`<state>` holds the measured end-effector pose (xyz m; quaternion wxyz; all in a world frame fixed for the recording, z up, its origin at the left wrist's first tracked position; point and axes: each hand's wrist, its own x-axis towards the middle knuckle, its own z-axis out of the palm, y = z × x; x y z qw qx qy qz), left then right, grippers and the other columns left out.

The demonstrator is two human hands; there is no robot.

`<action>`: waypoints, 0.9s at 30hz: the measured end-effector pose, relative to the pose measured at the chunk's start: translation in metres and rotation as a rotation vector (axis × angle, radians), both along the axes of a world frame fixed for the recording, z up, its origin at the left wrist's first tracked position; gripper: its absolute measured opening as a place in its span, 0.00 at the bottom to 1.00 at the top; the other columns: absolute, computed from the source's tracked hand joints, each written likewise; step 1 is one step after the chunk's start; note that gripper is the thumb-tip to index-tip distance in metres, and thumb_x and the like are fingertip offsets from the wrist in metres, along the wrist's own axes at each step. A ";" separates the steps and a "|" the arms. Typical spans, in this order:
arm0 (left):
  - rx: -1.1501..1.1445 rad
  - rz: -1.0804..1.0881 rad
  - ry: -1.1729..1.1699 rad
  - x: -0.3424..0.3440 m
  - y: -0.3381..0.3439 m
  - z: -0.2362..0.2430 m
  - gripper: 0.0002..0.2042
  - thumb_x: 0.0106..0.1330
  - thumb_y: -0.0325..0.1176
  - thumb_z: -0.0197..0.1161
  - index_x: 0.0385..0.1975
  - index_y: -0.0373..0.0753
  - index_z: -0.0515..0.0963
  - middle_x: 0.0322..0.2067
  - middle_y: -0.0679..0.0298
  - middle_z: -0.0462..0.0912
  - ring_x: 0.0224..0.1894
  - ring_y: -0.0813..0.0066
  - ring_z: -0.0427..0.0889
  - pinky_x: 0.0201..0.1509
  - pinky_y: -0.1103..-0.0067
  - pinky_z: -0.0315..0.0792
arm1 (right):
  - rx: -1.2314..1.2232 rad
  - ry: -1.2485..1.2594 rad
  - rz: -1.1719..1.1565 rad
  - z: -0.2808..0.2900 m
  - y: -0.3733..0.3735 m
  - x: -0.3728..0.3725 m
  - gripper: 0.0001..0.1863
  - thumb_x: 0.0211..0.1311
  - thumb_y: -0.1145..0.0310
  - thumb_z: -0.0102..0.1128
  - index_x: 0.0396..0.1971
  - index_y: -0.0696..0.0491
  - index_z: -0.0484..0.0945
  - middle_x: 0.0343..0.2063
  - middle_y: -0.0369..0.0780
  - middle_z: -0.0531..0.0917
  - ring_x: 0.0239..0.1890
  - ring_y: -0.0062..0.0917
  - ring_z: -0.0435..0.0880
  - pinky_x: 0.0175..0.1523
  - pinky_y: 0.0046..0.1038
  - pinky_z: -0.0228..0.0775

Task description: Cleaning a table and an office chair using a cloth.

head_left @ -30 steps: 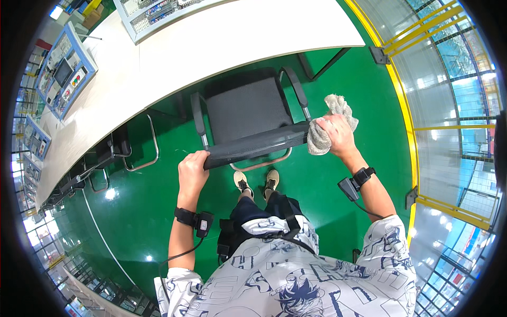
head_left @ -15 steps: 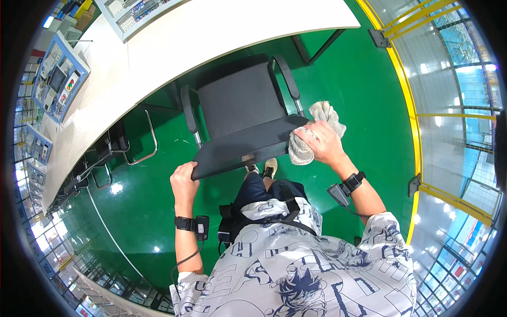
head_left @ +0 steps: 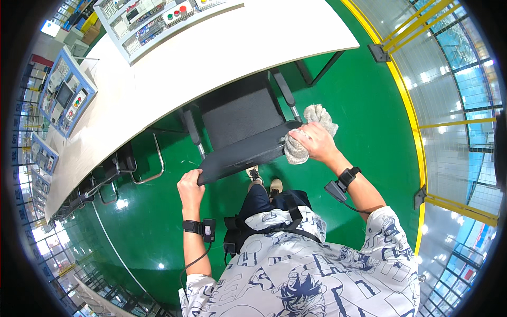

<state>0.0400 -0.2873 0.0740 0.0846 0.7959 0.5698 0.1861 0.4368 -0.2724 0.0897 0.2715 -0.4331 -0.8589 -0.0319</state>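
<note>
While my left hand (head_left: 191, 186) clamps the left end of the black chair (head_left: 240, 113) backrest, my right hand (head_left: 312, 141) presses the grey rag (head_left: 305, 138), fingers seemingly closed on it, wiping the right end; next, sweep leftward.

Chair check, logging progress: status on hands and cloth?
Left hand grips chair backrest. Right hand presses grey cloth on its top edge. Nothing obstructing.

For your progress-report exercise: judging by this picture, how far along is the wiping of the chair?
Done: nothing shows as clearly finished; no wiped patch can be told from an unwiped one. In hand: the right hand presses a grey cloth on the right end of the chair's backrest top, while the left hand grips its left end. Left: seemingly the seat and armrests, which neither hand touches.
</note>
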 end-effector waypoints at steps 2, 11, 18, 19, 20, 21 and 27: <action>0.004 0.000 0.007 -0.004 0.021 -0.002 0.14 0.38 0.17 0.59 0.28 0.37 0.76 0.29 0.58 0.81 0.33 0.59 0.80 0.39 0.71 0.74 | -0.034 -0.004 -0.006 0.000 0.019 0.000 0.20 0.44 0.75 0.57 0.43 0.48 0.75 0.26 0.35 0.75 0.30 0.28 0.75 0.39 0.29 0.68; 0.027 -0.019 0.018 0.000 0.086 0.000 0.13 0.37 0.17 0.60 0.27 0.37 0.76 0.28 0.58 0.80 0.31 0.59 0.79 0.36 0.70 0.74 | -0.059 0.022 0.009 -0.002 0.092 0.004 0.20 0.46 0.76 0.54 0.43 0.48 0.74 0.24 0.36 0.73 0.30 0.28 0.75 0.38 0.30 0.66; 0.015 -0.014 0.022 0.004 0.130 0.001 0.14 0.38 0.18 0.61 0.28 0.38 0.76 0.27 0.59 0.80 0.31 0.59 0.79 0.36 0.70 0.73 | -0.062 0.030 0.000 -0.002 0.135 0.008 0.19 0.47 0.76 0.54 0.43 0.48 0.74 0.24 0.36 0.72 0.30 0.30 0.74 0.39 0.30 0.66; 0.012 -0.011 0.023 0.003 0.131 0.001 0.14 0.38 0.18 0.61 0.28 0.38 0.76 0.27 0.59 0.80 0.31 0.59 0.79 0.36 0.70 0.73 | -0.063 0.044 0.002 -0.003 0.136 0.009 0.19 0.47 0.76 0.54 0.43 0.48 0.74 0.24 0.36 0.72 0.30 0.30 0.74 0.39 0.30 0.66; 0.015 -0.030 0.007 0.002 0.131 0.000 0.14 0.38 0.18 0.61 0.28 0.38 0.76 0.27 0.59 0.80 0.31 0.59 0.79 0.36 0.70 0.73 | -0.067 0.045 0.004 -0.003 0.136 0.010 0.19 0.47 0.76 0.54 0.43 0.48 0.74 0.24 0.36 0.72 0.30 0.30 0.74 0.39 0.30 0.66; 0.009 -0.049 -0.010 0.003 0.129 0.000 0.14 0.38 0.18 0.61 0.29 0.38 0.76 0.27 0.59 0.79 0.31 0.59 0.79 0.36 0.69 0.73 | -0.075 0.043 -0.010 -0.004 0.134 0.011 0.19 0.47 0.76 0.54 0.43 0.48 0.74 0.24 0.37 0.72 0.30 0.31 0.73 0.39 0.30 0.66; 0.018 -0.023 0.039 -0.001 0.122 -0.005 0.17 0.38 0.18 0.63 0.32 0.38 0.74 0.33 0.59 0.79 0.35 0.59 0.78 0.38 0.69 0.73 | -0.201 0.029 -0.021 0.003 0.128 0.008 0.24 0.41 0.74 0.61 0.45 0.48 0.72 0.27 0.39 0.72 0.35 0.36 0.72 0.44 0.34 0.65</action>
